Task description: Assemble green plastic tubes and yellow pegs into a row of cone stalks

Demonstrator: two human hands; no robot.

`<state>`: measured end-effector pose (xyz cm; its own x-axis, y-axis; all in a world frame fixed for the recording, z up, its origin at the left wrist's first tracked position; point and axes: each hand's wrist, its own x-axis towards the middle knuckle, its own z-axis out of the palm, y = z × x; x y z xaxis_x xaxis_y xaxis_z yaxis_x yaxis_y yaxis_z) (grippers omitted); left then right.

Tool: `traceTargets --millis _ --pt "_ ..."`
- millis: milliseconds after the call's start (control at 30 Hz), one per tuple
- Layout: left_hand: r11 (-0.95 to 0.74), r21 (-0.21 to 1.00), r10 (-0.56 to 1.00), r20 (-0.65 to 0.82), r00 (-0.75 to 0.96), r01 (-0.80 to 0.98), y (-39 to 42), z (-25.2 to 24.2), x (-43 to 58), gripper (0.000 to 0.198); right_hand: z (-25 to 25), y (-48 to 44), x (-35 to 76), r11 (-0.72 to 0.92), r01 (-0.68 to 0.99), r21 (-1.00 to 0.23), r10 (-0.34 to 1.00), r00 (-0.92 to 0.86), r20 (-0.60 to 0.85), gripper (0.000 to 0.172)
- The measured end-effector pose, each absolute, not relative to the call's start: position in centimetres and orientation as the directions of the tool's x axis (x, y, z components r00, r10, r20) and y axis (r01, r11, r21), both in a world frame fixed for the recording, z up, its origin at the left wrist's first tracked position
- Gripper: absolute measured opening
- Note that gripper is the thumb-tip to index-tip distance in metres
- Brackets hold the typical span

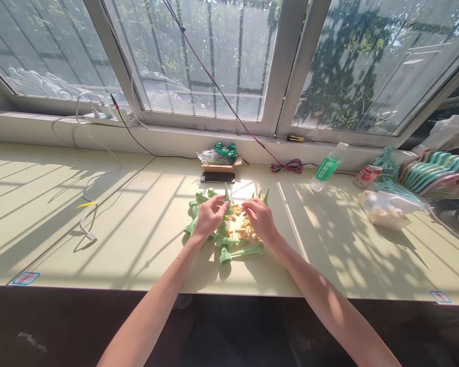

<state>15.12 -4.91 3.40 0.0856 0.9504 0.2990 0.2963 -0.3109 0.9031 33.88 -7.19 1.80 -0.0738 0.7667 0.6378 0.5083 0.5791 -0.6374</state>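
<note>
My left hand (pixel 210 216) pinches a pointed green plastic spike (pixel 227 193), which stands tip up between thumb and fingers. To its right, my right hand (pixel 259 218) is closed with its fingertips together over a pile of small yellow plastic pieces (pixel 246 232); anything in those fingertips is too small to make out. More green spikes lie loosely left of and below the left hand, among them a long one (pixel 248 250) at the near side of the pile. Behind the right hand, several spikes (pixel 266 195) point upward, their lower parts hidden.
A black phone (pixel 218 177) lies before a small cardboard box (pixel 222 167) with plastic wrap. Farther right are a bottle (pixel 326 168), a red can (pixel 368 175), a plastic bag (pixel 386 208) and hangers (pixel 436 171). A white cable (pixel 88 232) lies at left; coiled wire (pixel 288 165) sits by the sill.
</note>
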Motion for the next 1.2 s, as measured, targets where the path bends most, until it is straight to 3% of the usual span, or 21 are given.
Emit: traceTargets --millis 233,1200 --pt "-0.195 0.964 0.978 0.178 0.105 0.179 -4.97 3.54 15.06 0.042 2.08 -7.44 34.00 0.611 0.492 -0.621 0.707 0.015 0.707 0.017" --pt "-0.227 0.956 0.968 0.200 0.153 0.188 -5.35 4.13 15.08 0.042 2.48 -7.74 33.92 0.625 0.469 -0.624 0.709 -0.006 0.705 0.019"
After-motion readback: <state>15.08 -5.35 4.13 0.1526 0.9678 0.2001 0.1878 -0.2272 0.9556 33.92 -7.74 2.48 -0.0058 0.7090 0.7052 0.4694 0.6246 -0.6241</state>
